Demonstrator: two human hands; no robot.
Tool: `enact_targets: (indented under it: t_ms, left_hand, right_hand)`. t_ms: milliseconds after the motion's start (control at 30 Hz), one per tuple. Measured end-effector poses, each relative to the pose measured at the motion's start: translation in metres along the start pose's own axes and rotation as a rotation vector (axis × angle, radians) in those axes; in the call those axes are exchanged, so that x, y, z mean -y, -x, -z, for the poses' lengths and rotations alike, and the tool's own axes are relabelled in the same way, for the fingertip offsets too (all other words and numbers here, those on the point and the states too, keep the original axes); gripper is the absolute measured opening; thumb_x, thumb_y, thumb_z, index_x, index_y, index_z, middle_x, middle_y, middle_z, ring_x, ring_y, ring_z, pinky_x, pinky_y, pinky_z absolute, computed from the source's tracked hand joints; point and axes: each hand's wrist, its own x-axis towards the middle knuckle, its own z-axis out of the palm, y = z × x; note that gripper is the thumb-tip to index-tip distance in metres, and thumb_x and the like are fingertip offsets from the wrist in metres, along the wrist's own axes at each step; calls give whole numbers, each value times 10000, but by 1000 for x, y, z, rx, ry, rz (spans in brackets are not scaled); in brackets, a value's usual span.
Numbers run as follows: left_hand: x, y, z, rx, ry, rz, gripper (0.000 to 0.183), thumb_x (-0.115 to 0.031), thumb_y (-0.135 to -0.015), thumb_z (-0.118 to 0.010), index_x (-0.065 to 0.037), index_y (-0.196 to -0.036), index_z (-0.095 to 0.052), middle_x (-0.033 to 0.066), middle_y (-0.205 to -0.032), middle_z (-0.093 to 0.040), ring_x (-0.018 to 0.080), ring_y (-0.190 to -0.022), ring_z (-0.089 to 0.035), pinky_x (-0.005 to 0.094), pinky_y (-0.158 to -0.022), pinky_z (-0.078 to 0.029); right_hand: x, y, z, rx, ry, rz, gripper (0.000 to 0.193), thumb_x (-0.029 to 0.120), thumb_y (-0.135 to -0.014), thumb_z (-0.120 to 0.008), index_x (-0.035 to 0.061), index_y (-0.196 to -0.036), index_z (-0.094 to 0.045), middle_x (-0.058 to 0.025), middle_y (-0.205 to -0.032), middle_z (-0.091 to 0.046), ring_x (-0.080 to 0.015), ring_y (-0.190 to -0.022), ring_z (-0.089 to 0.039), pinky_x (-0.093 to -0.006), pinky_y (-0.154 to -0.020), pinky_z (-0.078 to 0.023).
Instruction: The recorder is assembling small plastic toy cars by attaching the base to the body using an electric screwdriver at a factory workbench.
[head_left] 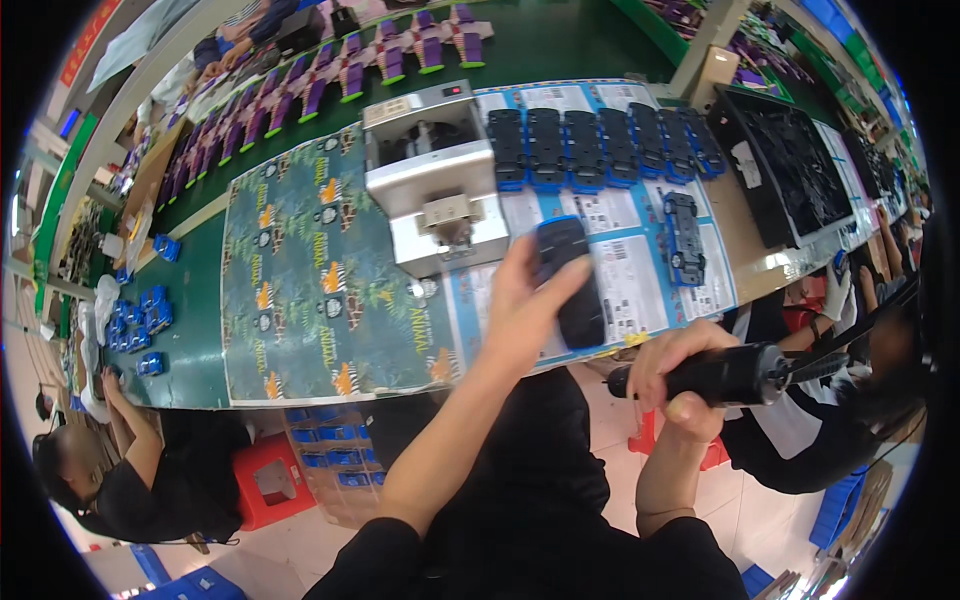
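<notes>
My left hand [522, 312] grips a blue toy car [580, 305] over the near edge of the table, its black underside turned up and partly blurred. My right hand [672, 372] is closed around a black electric screwdriver [728, 374], held sideways off the table's front edge, with a cord at its right end. Behind the left hand stands a silver metal machine [438, 180] with an open top. Toy cars [583, 150] lie upside down in a row beyond it, and one toy car [683, 240] lies apart, nearer me.
A black bin [785, 165] of dark parts sits at the right. Patterned sheets [320, 270] cover the table left of the machine. Several small blue parts [140, 320] lie at the far left. Co-workers sit on both sides, one by a red stool [270, 482]. Purple pieces [350, 68] line the back.
</notes>
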Motion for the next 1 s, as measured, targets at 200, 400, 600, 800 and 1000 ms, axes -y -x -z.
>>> enact_targets:
  t_ms: [200, 400, 600, 800, 1000]
  left_hand:
    - [-46, 79, 85, -330, 198, 65, 255, -167, -973, -586, -39, -1187, -530, 115, -1022, -655, 204, -867, -679, 372, -736, -589]
    - [-43, 101, 121, -392, 61, -48, 287, -93, -912, -676, -48, -1163, -543, 108, -976, -674, 175, -800, -689, 295, -668, -582]
    - [-40, 103, 137, -439, 85, -48, 346, -362, -1029, -478, -46, -1137, -567, 113, -975, -673, 172, -762, -676, 302, -632, -576]
    - [-43, 101, 141, -419, 155, 38, 590, -513, -1046, -257, -19, -1131, -568, 117, -961, -665, 182, -759, -673, 315, -620, -574]
    - [-43, 98, 140, -408, 95, 24, 511, -463, -1052, -308, -27, -1161, -550, 122, -979, -662, 182, -772, -671, 309, -629, -571]
  right_hand:
    - [-21, -17, -22, 74, -83, -16, 369, 250, -811, -760, -3, -915, -513, -64, -605, -522, -162, -471, -516, -300, -476, -467]
    - [-43, -29, -63, 132, -169, -86, 340, 235, -811, -742, -2, -897, -514, -67, -610, -519, -167, -464, -509, -313, -501, -488]
    - [-49, -39, -84, 221, -81, -46, 340, 298, -867, -683, 30, -917, -479, -53, -603, -494, -141, -452, -469, -289, -486, -447]
    - [-53, -40, -86, 210, -72, -46, 330, 302, -878, -663, 30, -920, -480, -55, -601, -492, -141, -447, -463, -289, -493, -449]
    - [-55, -41, -81, 200, -78, -47, 319, 294, -885, -655, 30, -924, -480, -56, -602, -491, -141, -445, -461, -290, -493, -448]
